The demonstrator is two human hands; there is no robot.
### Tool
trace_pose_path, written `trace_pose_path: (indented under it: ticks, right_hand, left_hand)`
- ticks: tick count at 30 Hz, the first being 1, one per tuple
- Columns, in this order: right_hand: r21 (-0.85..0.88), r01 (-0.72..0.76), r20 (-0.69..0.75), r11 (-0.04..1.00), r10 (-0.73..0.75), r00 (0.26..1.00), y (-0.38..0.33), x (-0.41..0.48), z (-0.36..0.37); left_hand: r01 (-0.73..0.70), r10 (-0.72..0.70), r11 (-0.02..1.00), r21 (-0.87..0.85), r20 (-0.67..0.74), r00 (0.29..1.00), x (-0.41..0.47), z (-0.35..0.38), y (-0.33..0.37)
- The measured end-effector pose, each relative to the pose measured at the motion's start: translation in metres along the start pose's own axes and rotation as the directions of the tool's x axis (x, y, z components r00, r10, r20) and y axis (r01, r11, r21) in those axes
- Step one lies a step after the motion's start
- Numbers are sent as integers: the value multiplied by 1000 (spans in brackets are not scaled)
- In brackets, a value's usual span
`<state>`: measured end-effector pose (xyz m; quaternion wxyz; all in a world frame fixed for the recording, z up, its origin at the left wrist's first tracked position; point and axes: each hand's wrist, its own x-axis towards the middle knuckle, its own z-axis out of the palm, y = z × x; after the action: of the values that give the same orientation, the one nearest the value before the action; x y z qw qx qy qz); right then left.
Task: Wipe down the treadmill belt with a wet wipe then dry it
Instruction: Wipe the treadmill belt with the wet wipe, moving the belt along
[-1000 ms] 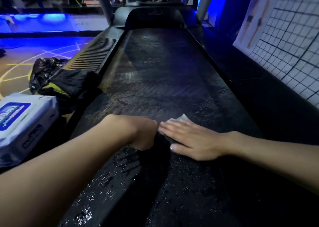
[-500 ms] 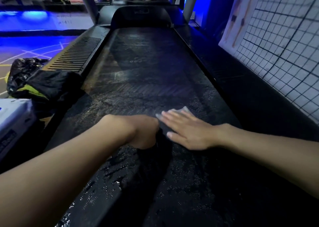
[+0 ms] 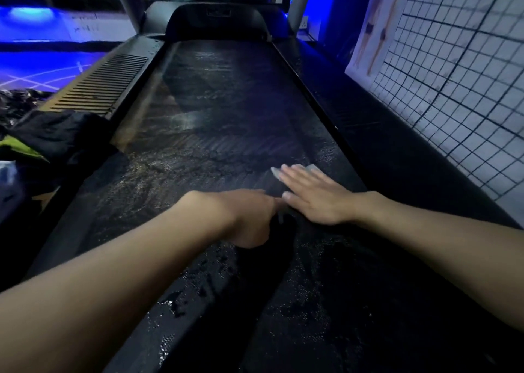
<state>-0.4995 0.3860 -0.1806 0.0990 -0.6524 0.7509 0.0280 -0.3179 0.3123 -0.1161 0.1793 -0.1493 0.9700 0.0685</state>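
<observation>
Both hands rest on the black textured treadmill belt, which shines with wet streaks across its middle and with beads of water nearer the camera. Pressed beneath the right hand, which lies flat with its fingers straight and close together, is a small pale grey-white wet wipe. Only its far corners show past the fingertips; the palm covers the rest, so its full shape is hidden. The left hand sits back-up just beside the right thumb, its fingers curled under and out of sight, so I cannot tell whether it holds anything. The wipe lies toward the belt's right edge, ahead and to the right of the left hand and apart from it. At the left border a pale pack is cut off and blurred.
</observation>
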Motion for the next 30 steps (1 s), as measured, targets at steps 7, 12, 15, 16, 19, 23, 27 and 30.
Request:
trace_pose_path:
  ticks: [7,12,15,16,19,23,27,30]
  right_hand:
    - [17,-80,37,997,80,996,29,-24,2]
    - [11,-32,36,999,31,999,28,-50,16]
    - [50,-185,41,982,183,982,41,-39,10]
    - [61,-251,27,966,250,968,41,-35,9]
    - [35,-221,16,975,220,975,31,-49,16]
    - [110,-254,38,961,252,967,37,-57,16]
    - [125,-411,16,903,412,911,26,-46,16]
    - [93,-240,16,966,240,971,12,-80,27]
  left_hand:
    - [-56,55,998,5,13,998,5,8,0]
    - [-57,56,998,25,37,998,5,4,6]
    - [-48,48,999,15,22,999,7,3,7]
    - [-48,48,999,17,9,999,8,2,9]
    - [-62,61,997,34,12,998,7,1,17]
    - [-88,86,992,88,31,996,5,9,22]
    - [-115,122,980,161,-34,992,-2,16,30]
    - [-135,141,982,135,-38,989,-13,28,32]
